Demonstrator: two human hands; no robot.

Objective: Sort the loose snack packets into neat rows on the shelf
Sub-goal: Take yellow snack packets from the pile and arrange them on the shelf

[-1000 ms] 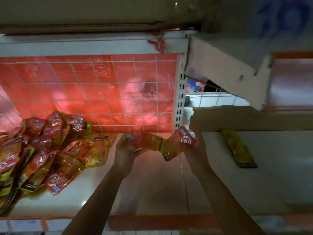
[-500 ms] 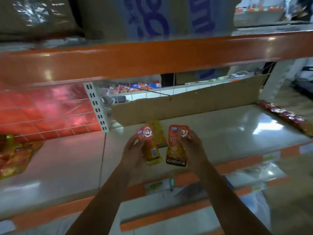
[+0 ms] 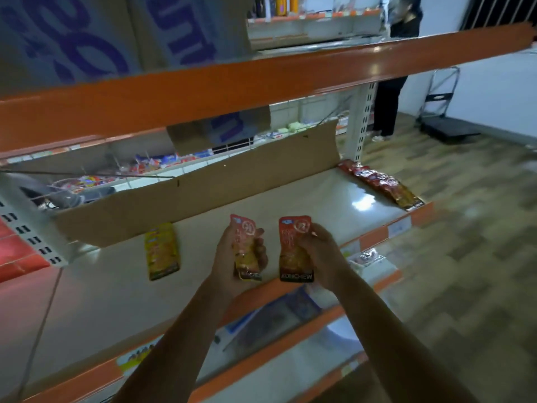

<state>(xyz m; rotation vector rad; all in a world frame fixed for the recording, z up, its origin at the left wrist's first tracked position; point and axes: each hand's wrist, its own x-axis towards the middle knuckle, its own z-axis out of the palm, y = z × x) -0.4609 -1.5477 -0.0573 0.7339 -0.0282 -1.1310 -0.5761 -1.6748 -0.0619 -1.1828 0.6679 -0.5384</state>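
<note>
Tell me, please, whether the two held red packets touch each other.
Apart: the head view shows a strip of shelf between the left packet and the right packet.

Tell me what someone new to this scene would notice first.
At centre, the left hand grips one red packet and the right hand holds a red KONCHEW packet above the cream shelf. A lone yellow packet lies to their left; a row of red packets lines the shelf's right end.

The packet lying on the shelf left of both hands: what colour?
The packet is yellow; head view.
</note>
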